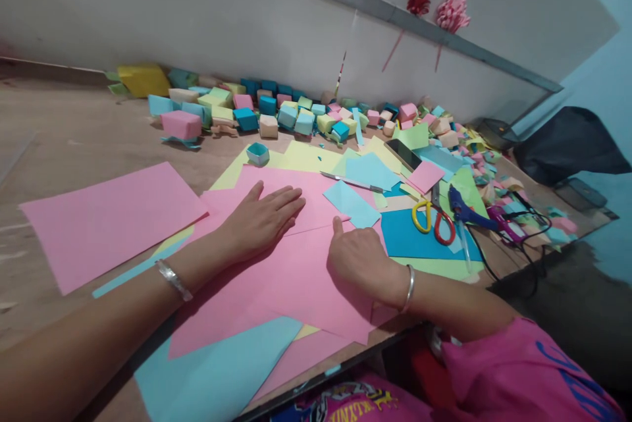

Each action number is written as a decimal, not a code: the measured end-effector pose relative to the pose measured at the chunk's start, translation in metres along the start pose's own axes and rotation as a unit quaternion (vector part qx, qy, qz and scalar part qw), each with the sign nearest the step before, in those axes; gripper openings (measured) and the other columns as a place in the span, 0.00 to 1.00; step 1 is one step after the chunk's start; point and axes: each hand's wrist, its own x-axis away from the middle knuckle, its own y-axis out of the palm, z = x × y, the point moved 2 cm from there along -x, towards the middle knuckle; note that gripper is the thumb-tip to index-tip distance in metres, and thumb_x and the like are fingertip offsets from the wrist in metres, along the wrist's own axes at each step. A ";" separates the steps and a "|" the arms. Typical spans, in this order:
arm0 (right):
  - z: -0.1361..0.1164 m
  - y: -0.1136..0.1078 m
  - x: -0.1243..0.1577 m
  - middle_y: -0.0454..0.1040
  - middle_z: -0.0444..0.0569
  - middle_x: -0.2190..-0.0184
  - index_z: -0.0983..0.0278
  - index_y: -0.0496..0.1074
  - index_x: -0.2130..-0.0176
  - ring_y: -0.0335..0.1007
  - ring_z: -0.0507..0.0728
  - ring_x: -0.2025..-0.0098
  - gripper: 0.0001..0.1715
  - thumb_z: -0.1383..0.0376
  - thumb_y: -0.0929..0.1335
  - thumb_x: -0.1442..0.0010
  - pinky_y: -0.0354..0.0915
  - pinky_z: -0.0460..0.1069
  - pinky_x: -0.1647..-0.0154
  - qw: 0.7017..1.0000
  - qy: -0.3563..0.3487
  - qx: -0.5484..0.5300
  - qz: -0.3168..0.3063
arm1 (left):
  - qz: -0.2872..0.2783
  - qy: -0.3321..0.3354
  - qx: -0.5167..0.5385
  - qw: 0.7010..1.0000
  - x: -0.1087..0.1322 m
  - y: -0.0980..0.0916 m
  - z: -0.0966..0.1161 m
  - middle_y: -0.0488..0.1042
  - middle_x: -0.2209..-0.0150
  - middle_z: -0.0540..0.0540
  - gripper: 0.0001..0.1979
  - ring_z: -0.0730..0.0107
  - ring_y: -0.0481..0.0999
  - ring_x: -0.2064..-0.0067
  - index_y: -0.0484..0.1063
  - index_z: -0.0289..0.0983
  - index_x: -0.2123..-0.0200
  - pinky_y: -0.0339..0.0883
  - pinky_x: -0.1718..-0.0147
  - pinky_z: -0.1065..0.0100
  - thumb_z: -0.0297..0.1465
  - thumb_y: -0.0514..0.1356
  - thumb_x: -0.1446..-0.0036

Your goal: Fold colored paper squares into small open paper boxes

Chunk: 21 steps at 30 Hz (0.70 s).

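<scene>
While the left hand (261,221) lies palm down with its fingers almost together on the pink paper (291,277), the right hand (363,261) rests just beside it, fingers curled under and the thumb side raised near the paper's edge. Nothing is clasped in the left hand, which only bears down on the sheet; whether the right one pinches a corner I cannot tell, since its fingertips are hidden beneath it. The pink paper is spread directly in front of the person, over other coloured sheets, and a thin line runs across it between the two hands, which may be a fold or merely an overlapping edge. By the look of it, the step in hand is lining up and flattening the paper, probably to crease it. A good next move calls for the left palm to hold the sheet steady while the right draws firmly along that line, keeping clear of the light-blue piece (353,203) by its thumb. Scissors (435,197) and a blue glue gun (471,214) lie off to the right, untouched, and small paper boxes (267,105) crowd the far side near the wall.
</scene>
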 end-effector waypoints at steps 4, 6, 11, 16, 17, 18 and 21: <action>0.008 0.002 0.007 0.78 0.66 0.73 0.80 0.69 0.42 0.78 0.62 0.71 0.30 0.75 0.59 0.42 0.63 0.49 0.75 0.999 0.031 0.002 -0.018 | -0.005 -0.004 -0.016 1.000 0.000 0.001 0.000 0.62 0.34 0.36 0.24 0.51 0.62 0.33 0.66 0.38 0.38 0.45 0.38 0.40 0.35 0.41 0.30; 0.014 0.005 0.009 0.78 0.67 0.73 0.83 0.64 0.39 0.78 0.63 0.70 0.33 0.76 0.58 0.42 0.64 0.50 0.75 0.998 0.056 0.006 -0.025 | -0.004 0.000 -0.018 1.000 0.001 0.003 -0.001 0.62 0.34 0.36 0.24 0.50 0.62 0.33 0.65 0.37 0.38 0.44 0.39 0.39 0.35 0.41 0.30; 0.040 0.016 0.015 0.78 0.70 0.69 0.87 0.57 0.36 0.79 0.64 0.67 0.36 0.78 0.58 0.43 0.64 0.51 0.74 0.989 0.143 0.024 -0.038 | 0.004 0.005 -0.018 1.000 0.001 0.006 -0.003 0.62 0.34 0.38 0.23 0.52 0.62 0.33 0.65 0.40 0.37 0.42 0.37 0.41 0.34 0.43 0.30; 0.034 0.004 0.017 0.78 0.64 0.69 0.77 0.52 0.32 0.77 0.61 0.68 0.37 0.77 0.57 0.39 0.60 0.49 0.72 0.993 0.111 0.037 -0.007 | 0.010 0.009 -0.015 1.000 0.001 0.006 -0.003 0.63 0.34 0.35 0.23 0.50 0.62 0.34 0.65 0.38 0.38 0.44 0.38 0.39 0.33 0.44 0.30; 0.026 0.000 0.015 0.78 0.62 0.69 0.74 0.49 0.30 0.76 0.60 0.69 0.38 0.77 0.56 0.38 0.59 0.49 0.72 0.997 0.070 0.036 0.001 | 0.013 0.010 -0.012 1.000 0.001 0.006 -0.003 0.63 0.35 0.35 0.23 0.49 0.62 0.34 0.65 0.37 0.38 0.45 0.38 0.39 0.33 0.44 0.30; 0.017 -0.004 0.012 0.78 0.60 0.68 0.70 0.47 0.29 0.76 0.60 0.69 0.38 0.76 0.56 0.37 0.59 0.49 0.72 0.999 0.017 0.032 0.007 | 0.016 0.011 -0.009 1.000 0.002 0.006 -0.003 0.64 0.35 0.34 0.23 0.48 0.62 0.34 0.65 0.37 0.38 0.46 0.39 0.39 0.33 0.44 0.31; -0.005 -0.011 0.003 0.79 0.58 0.69 0.69 0.47 0.29 0.75 0.60 0.69 0.38 0.75 0.56 0.36 0.59 0.50 0.71 0.997 -0.079 0.014 0.022 | 0.023 0.009 -0.002 1.000 0.003 0.005 -0.003 0.63 0.34 0.34 0.22 0.49 0.62 0.33 0.65 0.37 0.38 0.47 0.39 0.40 0.34 0.45 0.31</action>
